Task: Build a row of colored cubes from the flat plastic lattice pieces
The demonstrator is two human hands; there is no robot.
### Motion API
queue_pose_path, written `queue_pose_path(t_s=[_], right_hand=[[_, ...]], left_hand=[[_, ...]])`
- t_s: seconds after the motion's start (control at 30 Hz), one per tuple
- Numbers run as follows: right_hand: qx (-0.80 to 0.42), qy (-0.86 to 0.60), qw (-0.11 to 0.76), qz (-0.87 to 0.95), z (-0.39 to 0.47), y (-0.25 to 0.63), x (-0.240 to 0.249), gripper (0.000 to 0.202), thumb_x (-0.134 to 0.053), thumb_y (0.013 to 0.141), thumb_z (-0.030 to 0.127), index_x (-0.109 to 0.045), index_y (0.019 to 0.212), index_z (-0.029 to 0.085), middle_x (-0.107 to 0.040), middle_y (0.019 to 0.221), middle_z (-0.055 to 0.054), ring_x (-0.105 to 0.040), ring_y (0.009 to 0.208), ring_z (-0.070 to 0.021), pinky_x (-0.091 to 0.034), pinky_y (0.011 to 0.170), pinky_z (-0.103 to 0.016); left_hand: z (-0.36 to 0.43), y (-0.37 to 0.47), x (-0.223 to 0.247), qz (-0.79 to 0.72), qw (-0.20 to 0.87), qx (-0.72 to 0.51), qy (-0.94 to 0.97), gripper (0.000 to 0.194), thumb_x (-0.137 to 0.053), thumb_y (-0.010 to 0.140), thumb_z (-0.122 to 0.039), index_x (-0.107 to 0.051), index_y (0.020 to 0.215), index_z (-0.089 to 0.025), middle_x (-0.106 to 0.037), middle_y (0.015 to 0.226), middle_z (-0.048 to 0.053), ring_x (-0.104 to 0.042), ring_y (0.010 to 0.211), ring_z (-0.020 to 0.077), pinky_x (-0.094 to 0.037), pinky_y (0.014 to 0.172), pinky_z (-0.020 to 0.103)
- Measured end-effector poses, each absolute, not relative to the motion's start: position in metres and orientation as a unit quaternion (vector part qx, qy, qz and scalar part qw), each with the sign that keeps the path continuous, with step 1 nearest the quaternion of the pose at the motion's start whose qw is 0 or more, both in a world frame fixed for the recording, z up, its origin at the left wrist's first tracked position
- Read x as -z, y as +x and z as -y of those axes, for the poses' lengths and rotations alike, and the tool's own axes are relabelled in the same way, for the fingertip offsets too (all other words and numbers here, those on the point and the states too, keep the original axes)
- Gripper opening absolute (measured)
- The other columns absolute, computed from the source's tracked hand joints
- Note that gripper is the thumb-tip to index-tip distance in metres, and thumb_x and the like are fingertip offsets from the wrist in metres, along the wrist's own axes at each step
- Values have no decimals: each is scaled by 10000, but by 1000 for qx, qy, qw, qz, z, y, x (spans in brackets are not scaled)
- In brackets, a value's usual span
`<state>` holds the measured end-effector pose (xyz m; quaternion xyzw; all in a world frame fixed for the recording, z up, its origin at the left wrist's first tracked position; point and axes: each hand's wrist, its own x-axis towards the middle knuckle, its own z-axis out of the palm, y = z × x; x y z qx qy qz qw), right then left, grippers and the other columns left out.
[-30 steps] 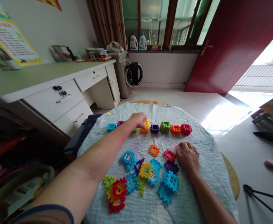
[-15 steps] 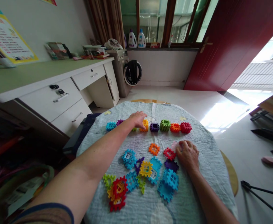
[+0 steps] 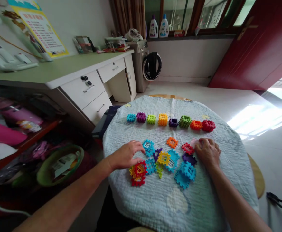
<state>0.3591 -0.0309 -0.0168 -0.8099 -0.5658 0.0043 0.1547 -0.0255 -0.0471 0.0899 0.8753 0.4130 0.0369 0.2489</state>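
My left hand (image 3: 127, 154) is over the left side of the loose plastic pieces, thumb and fingers apart, holding nothing. Close to its fingertips lie a blue window piece (image 3: 148, 147) and a red square piece (image 3: 140, 169). My right hand (image 3: 207, 150) rests on the cloth with curled fingers, beside a red piece (image 3: 187, 148); what is under its fingers is hidden. A yellow piece (image 3: 164, 158) and stacked blue pieces (image 3: 188, 170) lie between the hands. Behind them stands a row of coloured blocks, from a blue one (image 3: 131, 118) to a red one (image 3: 208, 125).
A pale cloth (image 3: 155, 199) covers the round table. To the left are a desk (image 3: 78, 61) with drawers and a basket (image 3: 79, 161) on a lower level. A washing machine (image 3: 139, 64) stands behind, and a black stand (image 3: 273, 198) is at the right.
My left hand has moved back from the row of blocks to the loose pieces, uncovering the row. My right hand keeps its place by the red piece. The view has turned left.
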Motion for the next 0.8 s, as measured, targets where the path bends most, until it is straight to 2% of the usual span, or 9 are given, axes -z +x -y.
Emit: queue_pose_path(t_s=[0.13,0.2,0.4,0.53,0.67,0.73,0.8], right_hand=[[-3,-813,148,563,32,357,14,373,-444,882,401,-638,1136,209,-582,1211,-113,-483,1084,-296,-354,913,-439],[-1,-813,145,563,32,356,13,382,-435,887,416,-636,1135,206,-581,1222,-117,-483,1089,-304,-358,915,-446],[2,-813,141,565,32,357,14,387,-433,886,415,-638,1144,211,-583,1216,-114,-488,1090,-299,-371,908,-437],[3,-814,139,564,32,356,13,391,-426,890,426,-639,1138,210,-587,1215,-114,-492,1093,-307,-376,916,-448],[3,-814,140,563,32,354,10,388,-431,889,424,-642,1128,203,-587,1208,-123,-495,1093,-313,-377,919,-455],[3,-814,139,564,33,354,10,387,-426,892,421,-640,1130,204,-585,1210,-123,-496,1094,-310,-380,916,-454],[1,-815,136,563,33,354,10,388,-419,894,425,-638,1129,207,-582,1215,-119,-495,1095,-309,-380,914,-451]], left_hand=[[93,-36,-68,-425,252,-55,868,628,-816,642,-451,-612,1204,-258,-581,1242,68,-514,1165,271,-412,1040,387],[103,-35,-58,-441,246,-63,860,709,-816,637,-454,-567,1272,-262,-566,1264,80,-502,1179,290,-409,1046,420],[96,-33,-47,-455,276,-102,841,596,-765,714,-350,-557,1268,-283,-583,1243,60,-522,1157,269,-421,1038,419],[85,-32,-45,-478,283,-141,819,627,-764,697,-269,-538,1281,-301,-562,1260,53,-507,1195,268,-410,1071,435],[76,-31,-40,-513,263,-198,793,695,-728,723,-246,-461,1362,-300,-468,1367,67,-436,1314,266,-372,1135,438],[71,-32,-39,-527,244,-215,785,635,-695,761,-252,-470,1354,-283,-466,1372,72,-432,1324,260,-368,1141,430],[66,-33,-40,-530,231,-213,787,497,-654,804,-257,-534,1286,-261,-535,1298,73,-483,1265,250,-389,1117,418]])
